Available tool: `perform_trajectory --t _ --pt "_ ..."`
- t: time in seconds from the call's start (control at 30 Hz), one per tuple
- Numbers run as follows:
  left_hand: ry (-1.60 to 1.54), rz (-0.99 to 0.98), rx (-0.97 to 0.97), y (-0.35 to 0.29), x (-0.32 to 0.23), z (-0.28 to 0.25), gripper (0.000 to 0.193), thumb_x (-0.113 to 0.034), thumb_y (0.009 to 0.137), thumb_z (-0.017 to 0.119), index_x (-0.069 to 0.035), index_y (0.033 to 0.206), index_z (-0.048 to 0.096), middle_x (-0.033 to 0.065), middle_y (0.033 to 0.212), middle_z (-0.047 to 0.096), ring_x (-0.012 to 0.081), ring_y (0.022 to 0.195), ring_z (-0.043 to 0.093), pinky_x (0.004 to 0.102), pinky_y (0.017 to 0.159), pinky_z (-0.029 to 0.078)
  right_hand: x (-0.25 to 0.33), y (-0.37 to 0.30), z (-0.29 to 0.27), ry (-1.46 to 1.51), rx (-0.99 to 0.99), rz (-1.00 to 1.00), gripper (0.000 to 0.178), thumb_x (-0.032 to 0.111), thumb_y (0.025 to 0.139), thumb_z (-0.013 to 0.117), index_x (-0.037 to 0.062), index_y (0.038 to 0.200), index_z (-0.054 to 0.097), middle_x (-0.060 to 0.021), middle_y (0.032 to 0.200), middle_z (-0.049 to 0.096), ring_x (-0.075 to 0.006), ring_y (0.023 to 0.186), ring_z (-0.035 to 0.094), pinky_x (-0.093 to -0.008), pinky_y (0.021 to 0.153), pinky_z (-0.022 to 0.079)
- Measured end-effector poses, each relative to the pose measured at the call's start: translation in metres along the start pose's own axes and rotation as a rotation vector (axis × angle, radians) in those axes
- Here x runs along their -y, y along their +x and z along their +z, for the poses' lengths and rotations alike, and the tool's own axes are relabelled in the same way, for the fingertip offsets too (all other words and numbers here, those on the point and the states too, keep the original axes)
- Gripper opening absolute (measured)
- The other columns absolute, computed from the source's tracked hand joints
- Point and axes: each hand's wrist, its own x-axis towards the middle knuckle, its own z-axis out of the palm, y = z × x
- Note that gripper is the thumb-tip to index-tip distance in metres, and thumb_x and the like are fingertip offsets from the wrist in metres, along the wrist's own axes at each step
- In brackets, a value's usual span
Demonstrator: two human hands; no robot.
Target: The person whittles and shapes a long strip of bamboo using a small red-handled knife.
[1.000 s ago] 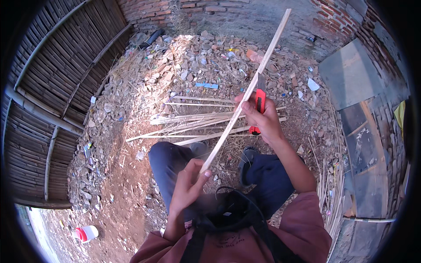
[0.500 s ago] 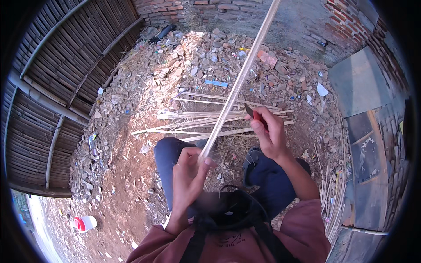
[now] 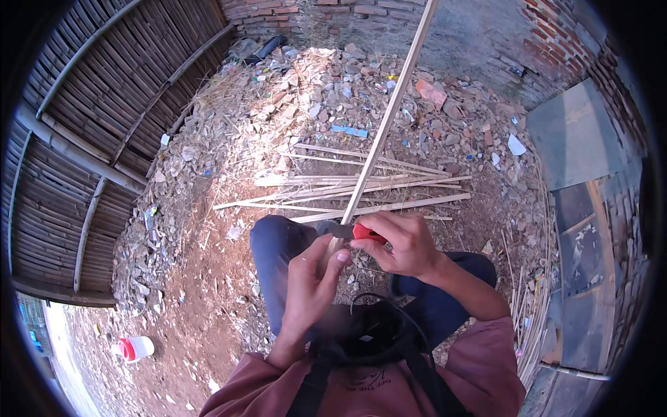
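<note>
Pinching the near end of a long wooden strip [image 3: 379, 139], the left hand [image 3: 309, 281] has thumb and fingers snug around it, above the crossed legs. The right hand [image 3: 403, 247] wraps a red knife [image 3: 368, 234], blade across the strip, right beside those left fingers! Beyond, loose sticks [image 3: 417, 203] lie on the littered ground [image 3: 201, 292].

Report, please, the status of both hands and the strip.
Left hand holding strip near lower end. Right hand holding red knife, blade at strip. Loose strips lying beyond.
</note>
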Motion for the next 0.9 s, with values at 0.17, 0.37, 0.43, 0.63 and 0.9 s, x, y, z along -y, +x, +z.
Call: perform_trajectory --t 0.17,0.37,0.43,0.63,0.9 --pt "0.055 -0.021 0.016 0.0 -0.004 -0.002 0.023 -0.018 0.112 0.059 0.002 0.105 0.068 -0.0005 0.085 0.067 0.0026 0.076 0.051 0.022 0.066 0.043 0.003 -0.001 -0.002 0.01 0.001 -0.01 0.024 0.029 0.093 0.081 0.0085 0.101 0.072 -0.005 0.085 0.074 -0.0236 0.07 0.074 -0.0364 0.059 0.057" --pt "0.106 0.105 -0.09 0.0 0.0 0.008 0.028 -0.02 0.113 0.057 0.002 0.101 0.068 -0.0019 0.081 0.064 0.0025 0.071 0.046 0.022 0.062 0.038 0.005 -0.002 -0.001 -0.018 -0.006 0.032 0.022 0.027 0.094 0.079 0.0075 0.103 0.072 -0.0061 0.085 0.074 -0.0242 0.07 0.074 -0.0363 0.058 0.057" --pt "0.088 0.055 -0.096 -0.001 -0.004 0.011 0.028 -0.021 0.113 0.056 0.002 0.102 0.069 -0.0021 0.081 0.063 0.0028 0.07 0.046 0.0223 0.062 0.038 0.004 -0.002 0.0 -0.004 -0.03 0.029 0.023 0.026 0.094 0.079 0.0071 0.104 0.072 -0.0061 0.084 0.074 -0.0242 0.069 0.074 -0.0363 0.058 0.057" --pt "0.086 0.068 -0.123 -0.002 -0.001 0.013 0.028 -0.021 0.113 0.056 0.002 0.106 0.07 -0.0029 0.081 0.061 0.0029 0.07 0.045 0.0223 0.061 0.037 0.004 -0.003 -0.001 -0.044 -0.036 0.034 0.025 0.029 0.093 0.08 0.0075 0.104 0.073 -0.0052 0.083 0.073 -0.0234 0.067 0.073 -0.036 0.057 0.057" --pt "0.094 0.055 -0.123 -0.007 0.004 0.012 0.03 -0.022 0.113 0.057 0.002 0.122 0.071 -0.0039 0.082 0.061 0.0025 0.071 0.045 0.0213 0.061 0.036 0.005 -0.001 -0.003 -0.134 -0.048 -0.008 0.024 0.031 0.093 0.08 0.0098 0.101 0.073 -0.0037 0.08 0.072 -0.0219 0.064 0.072 -0.0349 0.056 0.055"
